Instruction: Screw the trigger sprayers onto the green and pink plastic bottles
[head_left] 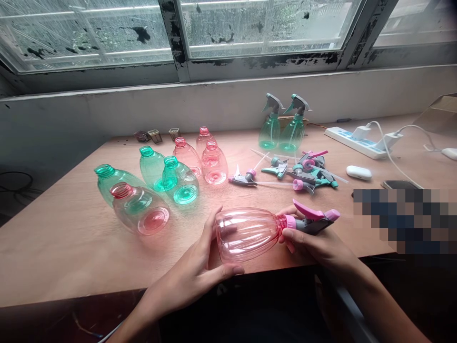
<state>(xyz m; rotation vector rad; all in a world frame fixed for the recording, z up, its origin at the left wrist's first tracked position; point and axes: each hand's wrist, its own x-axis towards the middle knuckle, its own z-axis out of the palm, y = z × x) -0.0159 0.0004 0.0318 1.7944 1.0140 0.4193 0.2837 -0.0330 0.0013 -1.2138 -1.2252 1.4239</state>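
Observation:
A clear pink spray bottle lies sideways between my hands above the table's front edge, its base to the left. My left hand is closed around the base end, thumb below and fingers behind. At the neck, my right hand grips the pink collar between thumb and fingers. A grey and pink trigger sprayer sits on that neck, pointing right. Just beyond lies a pile of loose trigger sprayers with thin tubes. Open pink bottles and green bottles stand to the left.
Two green spray bottles with sprayers fitted stand at the back. A white power strip with plugs and cables lies on the right, near a white case and a phone. Small boxes sit by the wall.

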